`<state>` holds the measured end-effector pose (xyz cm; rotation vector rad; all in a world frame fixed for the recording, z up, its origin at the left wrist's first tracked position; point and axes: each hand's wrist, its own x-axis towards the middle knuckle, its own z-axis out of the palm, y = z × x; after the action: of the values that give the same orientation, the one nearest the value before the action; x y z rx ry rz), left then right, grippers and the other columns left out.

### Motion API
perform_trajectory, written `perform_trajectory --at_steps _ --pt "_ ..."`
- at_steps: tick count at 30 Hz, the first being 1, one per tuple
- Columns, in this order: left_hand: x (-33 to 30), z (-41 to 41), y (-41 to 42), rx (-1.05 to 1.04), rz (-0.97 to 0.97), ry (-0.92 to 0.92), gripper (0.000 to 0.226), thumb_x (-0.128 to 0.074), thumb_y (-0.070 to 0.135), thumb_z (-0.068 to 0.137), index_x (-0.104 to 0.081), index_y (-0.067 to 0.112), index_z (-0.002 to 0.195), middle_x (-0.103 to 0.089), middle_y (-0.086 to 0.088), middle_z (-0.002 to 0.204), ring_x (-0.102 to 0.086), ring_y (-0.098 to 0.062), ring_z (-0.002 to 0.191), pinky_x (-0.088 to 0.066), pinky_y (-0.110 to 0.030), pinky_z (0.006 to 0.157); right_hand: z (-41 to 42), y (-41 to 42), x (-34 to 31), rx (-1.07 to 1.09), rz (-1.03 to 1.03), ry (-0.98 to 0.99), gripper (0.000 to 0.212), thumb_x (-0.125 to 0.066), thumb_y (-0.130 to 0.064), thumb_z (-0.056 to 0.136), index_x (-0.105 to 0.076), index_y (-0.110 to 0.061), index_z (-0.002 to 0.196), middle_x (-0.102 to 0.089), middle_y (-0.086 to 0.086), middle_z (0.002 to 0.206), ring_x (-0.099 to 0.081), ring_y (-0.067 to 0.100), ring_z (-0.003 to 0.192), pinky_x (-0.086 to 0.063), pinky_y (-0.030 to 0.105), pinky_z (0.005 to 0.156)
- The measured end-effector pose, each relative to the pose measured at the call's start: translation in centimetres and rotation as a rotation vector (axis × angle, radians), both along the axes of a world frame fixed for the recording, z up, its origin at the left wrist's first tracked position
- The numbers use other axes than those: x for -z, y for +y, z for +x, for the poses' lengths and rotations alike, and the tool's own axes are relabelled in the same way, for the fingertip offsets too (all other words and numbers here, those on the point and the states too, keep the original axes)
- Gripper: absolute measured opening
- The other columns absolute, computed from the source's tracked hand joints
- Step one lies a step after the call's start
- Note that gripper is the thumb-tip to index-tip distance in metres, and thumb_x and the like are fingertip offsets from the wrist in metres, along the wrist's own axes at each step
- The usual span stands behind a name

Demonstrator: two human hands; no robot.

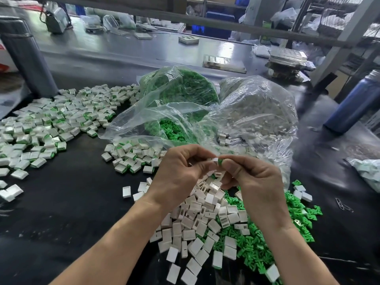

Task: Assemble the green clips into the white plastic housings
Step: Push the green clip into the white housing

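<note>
**Clip meets housing at a crowded bench**

Dark work surface (67, 202), workshop w/ shelving behind. At centre, left hand (178, 173) pinches a white housing (215, 159) between thumb & fingers, curled tight round it. Right hand (253, 177) pinches a green clip (220, 162) the same way, clip touching the housing's end, both held up above the loose parts. Under the wrists: heap of empty white housings (197, 229), w/ a spread of loose green clips (267, 239) just beside it on the right. Behind the hands, two clear plastic bags side by side: one of green clips (181, 87), one of white housings (257, 112). Far left, a wide scatter of assembled pieces (51, 120), white w/ green showing at the edges; a smaller batch (131, 155) near the left hand. Blue bottle (357, 99) at right edge.
</note>
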<state>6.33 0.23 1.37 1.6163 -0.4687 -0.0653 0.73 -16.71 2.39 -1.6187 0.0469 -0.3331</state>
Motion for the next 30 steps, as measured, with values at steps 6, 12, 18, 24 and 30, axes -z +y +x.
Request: perform_trajectory --at_steps 6,12,18,24,30 --pt "0.2 0.1 -0.2 -0.020 0.001 0.007 0.012 -0.082 0.013 0.086 -0.078 0.022 0.093 -0.074 -0.002 0.093 -0.070 -0.024 0.084 -0.060 -0.033 0.075 0.4 0.1 0.2 -0.045 0.183 0.128 0.049 -0.047 -0.045 0.107 -0.079 -0.011 0.091 -0.074 0.018 0.080 -0.059 0.022 0.054 -0.045 0.030 0.040" --pt "-0.2 -0.5 -0.7 0.069 0.000 0.010 0.011 -0.084 0.022 0.084 -0.080 0.026 0.093 -0.068 0.011 0.119 -0.069 -0.013 0.101 -0.055 -0.049 0.096 0.8 1.8 0.5 -0.104 0.268 0.323 0.067 -0.038 -0.055 0.107 -0.074 -0.021 0.062 -0.061 0.008 0.062 -0.045 0.018 0.045 -0.031 0.026 0.035" --pt "0.0 -0.9 -1.3 0.118 -0.068 -0.013 0.011 -0.082 0.010 0.086 -0.076 0.010 0.096 -0.072 0.002 0.117 -0.072 -0.019 0.101 -0.060 -0.037 0.091 0.7 2.8 0.5 -0.012 0.175 0.210 0.057 -0.036 -0.049 0.105 -0.075 -0.037 0.064 -0.044 -0.009 0.048 -0.037 0.008 0.040 -0.029 0.020 0.036" --pt "-0.4 -1.2 -1.5 0.126 -0.096 -0.008 0.010 -0.080 0.004 0.087 -0.076 0.004 0.096 -0.073 0.001 0.115 -0.074 -0.016 0.092 -0.062 -0.030 0.077 0.8 3.0 0.8 -0.001 0.233 0.150 0.050 -0.039 -0.050 0.100 -0.077 -0.036 0.069 -0.044 -0.009 0.048 -0.037 0.009 0.041 -0.030 0.023 0.036" --pt "-0.5 -1.4 -1.6 0.129 -0.107 -0.011 0.010 -0.080 0.005 0.087 -0.075 0.006 0.095 -0.072 0.001 0.114 -0.073 -0.019 0.090 -0.060 -0.025 0.075 0.8 2.8 1.1 -0.039 0.234 0.157 0.051 -0.039 -0.053 0.097 -0.077 -0.032 0.069 -0.046 -0.008 0.049 -0.038 0.010 0.042 -0.029 0.022 0.037"
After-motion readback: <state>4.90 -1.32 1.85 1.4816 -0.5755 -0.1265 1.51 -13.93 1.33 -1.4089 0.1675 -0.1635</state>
